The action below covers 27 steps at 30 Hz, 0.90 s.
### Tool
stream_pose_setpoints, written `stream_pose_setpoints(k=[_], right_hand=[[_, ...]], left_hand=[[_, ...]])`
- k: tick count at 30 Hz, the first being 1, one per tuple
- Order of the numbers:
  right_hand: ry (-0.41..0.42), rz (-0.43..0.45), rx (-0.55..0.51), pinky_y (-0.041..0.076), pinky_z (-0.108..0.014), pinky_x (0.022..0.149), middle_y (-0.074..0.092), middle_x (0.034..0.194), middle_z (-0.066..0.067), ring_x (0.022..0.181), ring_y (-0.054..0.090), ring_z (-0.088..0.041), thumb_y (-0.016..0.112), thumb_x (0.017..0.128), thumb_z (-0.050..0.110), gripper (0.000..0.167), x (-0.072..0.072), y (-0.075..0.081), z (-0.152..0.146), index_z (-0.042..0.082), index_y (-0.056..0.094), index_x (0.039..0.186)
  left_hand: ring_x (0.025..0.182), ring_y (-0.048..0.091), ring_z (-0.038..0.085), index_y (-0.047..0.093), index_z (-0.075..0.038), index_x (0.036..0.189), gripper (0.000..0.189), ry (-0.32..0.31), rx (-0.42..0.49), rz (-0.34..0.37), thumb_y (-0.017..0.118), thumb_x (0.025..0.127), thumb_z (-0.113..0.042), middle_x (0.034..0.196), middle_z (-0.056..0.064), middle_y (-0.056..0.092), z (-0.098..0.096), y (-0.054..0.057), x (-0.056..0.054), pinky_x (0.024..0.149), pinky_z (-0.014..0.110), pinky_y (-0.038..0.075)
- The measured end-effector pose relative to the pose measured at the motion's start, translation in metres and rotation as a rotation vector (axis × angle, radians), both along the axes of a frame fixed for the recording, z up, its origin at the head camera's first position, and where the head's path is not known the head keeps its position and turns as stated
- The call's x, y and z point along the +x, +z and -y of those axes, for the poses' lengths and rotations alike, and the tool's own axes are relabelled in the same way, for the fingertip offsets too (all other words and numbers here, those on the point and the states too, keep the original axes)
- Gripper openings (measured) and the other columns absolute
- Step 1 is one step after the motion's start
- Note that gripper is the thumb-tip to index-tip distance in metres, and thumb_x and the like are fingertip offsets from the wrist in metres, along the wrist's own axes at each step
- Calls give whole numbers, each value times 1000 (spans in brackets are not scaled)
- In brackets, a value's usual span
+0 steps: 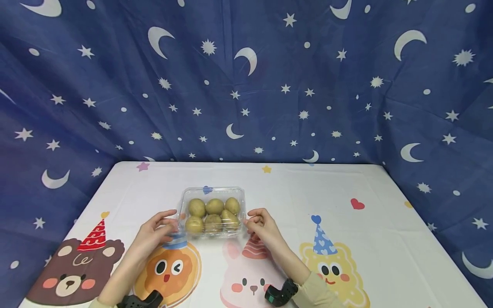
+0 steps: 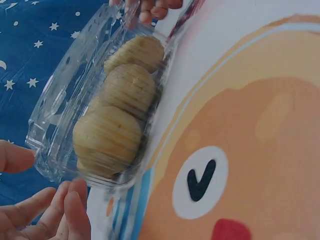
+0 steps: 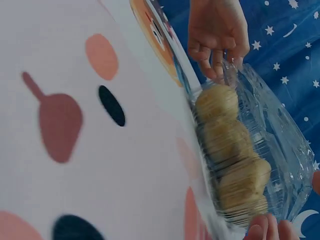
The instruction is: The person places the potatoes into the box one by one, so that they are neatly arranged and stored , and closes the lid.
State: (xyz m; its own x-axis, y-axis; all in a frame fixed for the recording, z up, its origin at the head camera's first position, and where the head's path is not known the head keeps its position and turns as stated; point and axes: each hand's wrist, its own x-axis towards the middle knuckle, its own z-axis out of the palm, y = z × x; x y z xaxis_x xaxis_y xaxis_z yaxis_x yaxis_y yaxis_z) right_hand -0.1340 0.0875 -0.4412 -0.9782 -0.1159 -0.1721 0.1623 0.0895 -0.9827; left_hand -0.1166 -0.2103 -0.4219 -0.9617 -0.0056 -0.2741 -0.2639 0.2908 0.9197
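A clear plastic clamshell box (image 1: 214, 191) lies on the table with several potatoes (image 1: 213, 223) inside, seen through its transparent, ribbed wall. At the box's left end is my left hand (image 1: 155, 226), thumb and fingers spread apart and loosely bent. My right hand (image 1: 265, 229) is at the opposite end, its fingers bent beside the wall. In the left wrist view, the left thumb (image 2: 17, 157) is close to a corner of the box and the fingertips are by its end. Right fingertips (image 3: 267, 227) appear against the near end in the right wrist view; firm contact is hard to judge.
A white tablecloth (image 1: 292, 188) printed with cartoon animals, hearts and stars covers the table. Behind it and along the sides hangs a dark blue curtain (image 1: 269, 141) with moons and stars. Each wrist wears a black device (image 1: 283, 293).
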Motion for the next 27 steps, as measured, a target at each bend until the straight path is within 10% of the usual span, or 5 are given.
stream_pose_setpoints(k=[17, 27], right_hand=[[184, 164, -134, 48, -20, 51, 56, 61, 5, 51, 49, -5, 58, 89, 22, 21, 6, -7, 0, 1, 58, 84], [197, 211, -193, 50, -21, 53, 52, 60, 7, 51, 45, -3, 57, 88, 16, 13, 5, -6, 1, 10, 55, 77]], left_hand=[[81, 67, 6, 54, -10, 101, 8, -23, 387, 123, 52, 97, -16, 86, -5, 65, 1, -8, 3, 77, 20, 55], [77, 67, 5, 57, -14, 94, 7, -34, 412, 119, 51, 96, -12, 80, -6, 66, 2, -12, -1, 73, 17, 55]])
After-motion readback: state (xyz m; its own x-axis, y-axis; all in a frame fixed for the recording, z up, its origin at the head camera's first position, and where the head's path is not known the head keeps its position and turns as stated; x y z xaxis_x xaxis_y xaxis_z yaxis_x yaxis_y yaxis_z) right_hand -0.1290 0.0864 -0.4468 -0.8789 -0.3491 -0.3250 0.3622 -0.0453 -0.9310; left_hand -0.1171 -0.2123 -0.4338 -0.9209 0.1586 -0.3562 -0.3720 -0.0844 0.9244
